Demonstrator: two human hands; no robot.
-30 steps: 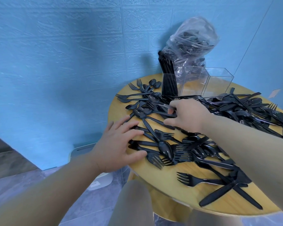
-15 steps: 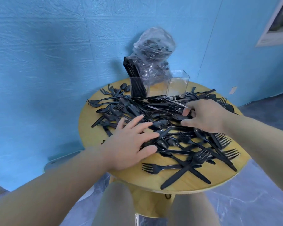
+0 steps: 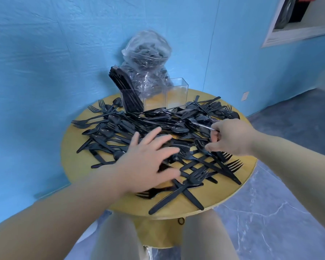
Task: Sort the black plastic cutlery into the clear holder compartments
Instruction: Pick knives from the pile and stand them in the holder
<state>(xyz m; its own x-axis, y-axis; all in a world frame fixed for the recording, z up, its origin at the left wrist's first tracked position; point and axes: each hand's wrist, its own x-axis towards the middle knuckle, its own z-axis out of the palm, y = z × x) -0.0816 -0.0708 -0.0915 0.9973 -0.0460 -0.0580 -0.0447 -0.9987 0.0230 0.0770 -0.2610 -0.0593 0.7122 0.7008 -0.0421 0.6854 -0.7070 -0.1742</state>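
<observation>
Since a moment ago the right hand [image 3: 231, 136] has lifted one thin piece of cutlery [image 3: 204, 126], pinched in its fingers, out of the pile on the round table [image 3: 231, 192], while the left hand [image 3: 148, 162] stays spread flat over the pile, so a piece seems ready for the clear holder [image 3: 176, 94] behind.

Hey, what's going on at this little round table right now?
A person is sorting black plastic cutlery spread over a round wooden table. The right hand pinches one piece lifted from the pile, while the left hand lies flat and open over it. The clear holder at the back has only its leftmost compartment filled; a plastic bag sits behind.
</observation>
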